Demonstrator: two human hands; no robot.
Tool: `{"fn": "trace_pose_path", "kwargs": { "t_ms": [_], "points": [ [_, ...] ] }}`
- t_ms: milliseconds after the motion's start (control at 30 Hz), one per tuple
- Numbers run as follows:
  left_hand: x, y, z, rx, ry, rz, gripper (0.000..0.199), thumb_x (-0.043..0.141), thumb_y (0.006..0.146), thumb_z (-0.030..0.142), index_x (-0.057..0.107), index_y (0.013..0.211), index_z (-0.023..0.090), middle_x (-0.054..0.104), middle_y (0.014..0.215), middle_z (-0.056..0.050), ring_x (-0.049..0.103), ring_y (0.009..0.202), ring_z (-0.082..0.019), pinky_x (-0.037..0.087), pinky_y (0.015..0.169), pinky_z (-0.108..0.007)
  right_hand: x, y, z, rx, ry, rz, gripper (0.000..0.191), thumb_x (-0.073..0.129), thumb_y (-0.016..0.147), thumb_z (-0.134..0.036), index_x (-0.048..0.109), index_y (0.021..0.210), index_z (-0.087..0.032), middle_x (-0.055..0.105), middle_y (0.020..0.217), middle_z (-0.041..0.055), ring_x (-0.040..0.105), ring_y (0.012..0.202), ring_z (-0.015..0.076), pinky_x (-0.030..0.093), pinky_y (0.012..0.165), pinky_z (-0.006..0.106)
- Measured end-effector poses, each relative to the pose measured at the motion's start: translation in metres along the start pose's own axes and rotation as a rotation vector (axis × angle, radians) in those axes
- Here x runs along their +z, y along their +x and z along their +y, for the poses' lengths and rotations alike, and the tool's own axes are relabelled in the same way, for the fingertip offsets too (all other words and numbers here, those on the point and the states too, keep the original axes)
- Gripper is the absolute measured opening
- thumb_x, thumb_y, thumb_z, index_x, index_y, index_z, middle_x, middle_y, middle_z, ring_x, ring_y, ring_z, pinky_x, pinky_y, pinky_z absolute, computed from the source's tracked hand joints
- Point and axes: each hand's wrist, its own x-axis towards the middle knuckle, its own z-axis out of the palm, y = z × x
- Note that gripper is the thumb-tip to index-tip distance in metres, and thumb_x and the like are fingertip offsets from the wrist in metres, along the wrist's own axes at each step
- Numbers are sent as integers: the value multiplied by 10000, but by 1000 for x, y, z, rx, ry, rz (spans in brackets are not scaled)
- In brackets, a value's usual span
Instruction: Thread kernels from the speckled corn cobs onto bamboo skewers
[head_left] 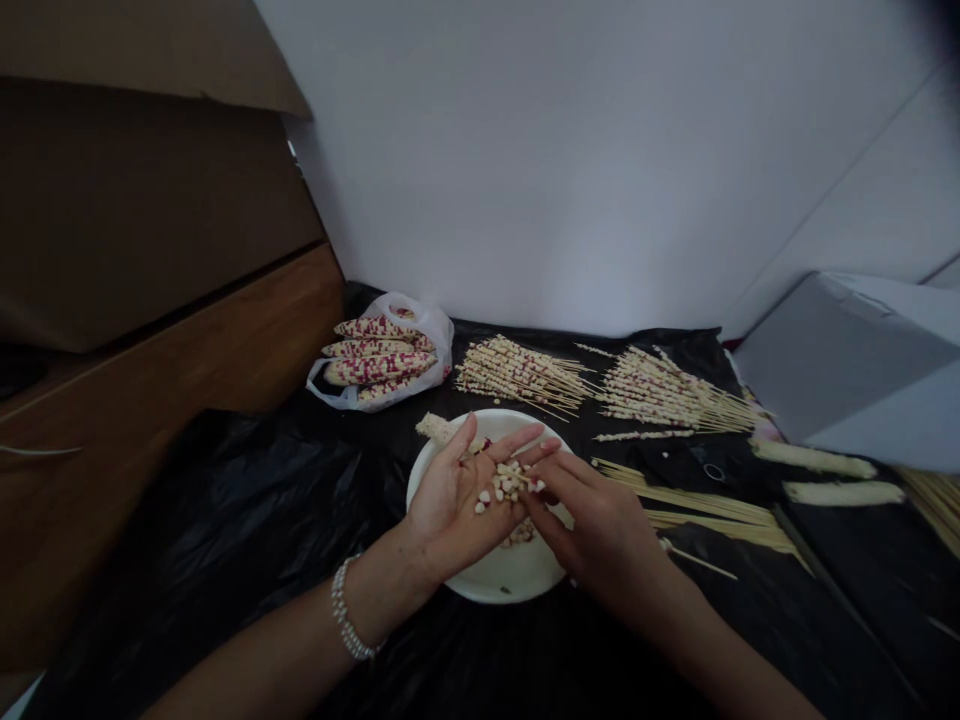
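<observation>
My left hand [469, 500] is palm up over a white bowl [491, 590], its fingers stretched out and a small heap of loose corn kernels [507, 482] lying in it. My right hand [592, 510] meets it from the right, fingertips pinched at the kernels. A thin bamboo skewer [701, 561] seems to run through the right hand; its back end sticks out beyond the wrist side and its tip points into the heap. The hand hides its middle. More kernels [521, 533] lie in the bowl below, and a stripped cob [435, 428] leans on its far rim.
Behind the bowl, a plastic bag [431, 325] holds several red-and-white corn cobs [375, 368]. Two piles of kernel-threaded skewers [517, 370] [667, 390] lie on black plastic sheeting [255, 530]. Bare skewers [712, 505] and two stripped cobs [844, 492] lie right. A cardboard box [150, 200] stands left.
</observation>
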Motion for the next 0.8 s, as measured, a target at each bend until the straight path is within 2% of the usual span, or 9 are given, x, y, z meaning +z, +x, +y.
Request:
{"fn": "trace_pose_path", "kwargs": {
  "t_ms": [200, 367, 600, 800],
  "points": [
    [1, -1, -1, -14, 13, -59, 675, 323, 954, 507, 381, 1407, 10, 676, 1095, -188, 659, 855, -219, 454, 836, -317, -2, 1, 3, 3, 30, 25, 117, 493, 879, -198, 582, 805, -182, 615, 829, 39, 586, 744, 155, 447, 664, 293],
    [2, -1, -1, -20, 21, -117, 656, 313, 957, 503, 390, 1409, 34, 677, 1110, -176, 660, 841, -214, 461, 817, -316, -2, 1, 3, 32, 58, -29, 121, 495, 888, -220, 594, 826, -187, 624, 851, 37, 578, 738, 148, 435, 655, 291],
    [6, -2, -2, -17, 28, -30, 637, 320, 959, 488, 414, 1395, 33, 690, 1071, -167, 657, 855, -203, 460, 802, -295, -5, 2, 4, 40, 125, -34, 76, 506, 859, -180, 579, 839, -188, 601, 849, 19, 562, 736, 133, 438, 675, 284],
    [6, -2, -3, -24, 44, -45, 628, 339, 948, 510, 498, 1331, 37, 690, 1065, -172, 659, 889, -216, 478, 792, -300, -5, 2, 4, 38, 70, -55, 102, 511, 862, -198, 570, 779, -193, 601, 798, 13, 562, 730, 141, 422, 652, 284]
  ]
}}
